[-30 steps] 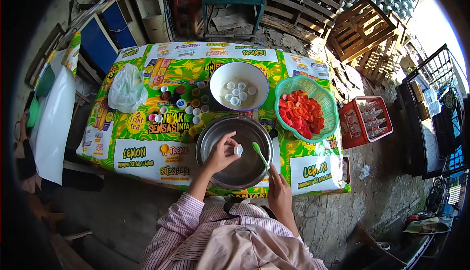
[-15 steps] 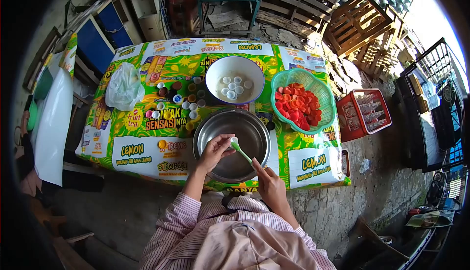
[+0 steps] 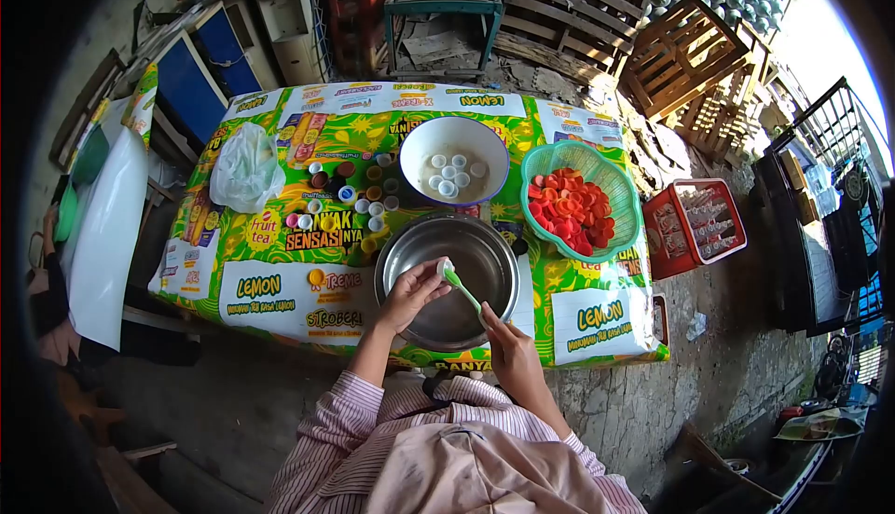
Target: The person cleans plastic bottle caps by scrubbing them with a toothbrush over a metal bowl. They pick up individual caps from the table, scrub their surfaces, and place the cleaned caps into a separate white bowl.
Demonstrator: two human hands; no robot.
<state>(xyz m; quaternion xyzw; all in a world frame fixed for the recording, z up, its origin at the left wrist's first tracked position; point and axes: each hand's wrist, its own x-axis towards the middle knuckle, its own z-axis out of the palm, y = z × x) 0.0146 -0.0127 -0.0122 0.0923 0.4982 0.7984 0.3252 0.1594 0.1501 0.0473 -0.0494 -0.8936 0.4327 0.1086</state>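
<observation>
My left hand (image 3: 412, 297) pinches a small white bottle cap (image 3: 443, 264) above the steel basin (image 3: 502, 251). In my right hand (image 3: 513, 354) is a green toothbrush (image 3: 467, 295), its head against the cap; the bristles are hidden. Behind the basin stands a white bowl (image 3: 408, 155) with a blue rim, holding several white caps (image 3: 448, 172) in cloudy water. A green plastic basket (image 3: 619, 162) full of red caps (image 3: 571, 208) is to the right. Loose caps of several colours, among them a blue-and-white one (image 3: 347, 193), lie left of the bowl.
A knotted clear plastic bag (image 3: 246, 169) sits at the left of the table, which has a bright printed cover (image 3: 261, 292). One yellow cap (image 3: 316, 277) lies near the front. On the floor at right is a red crate (image 3: 671, 244). Wooden pallets (image 3: 573, 6) stand behind.
The view has shifted slightly, so the table sits a little lower and further right. Both hands keep their hold, with the toothbrush still at the cap.
</observation>
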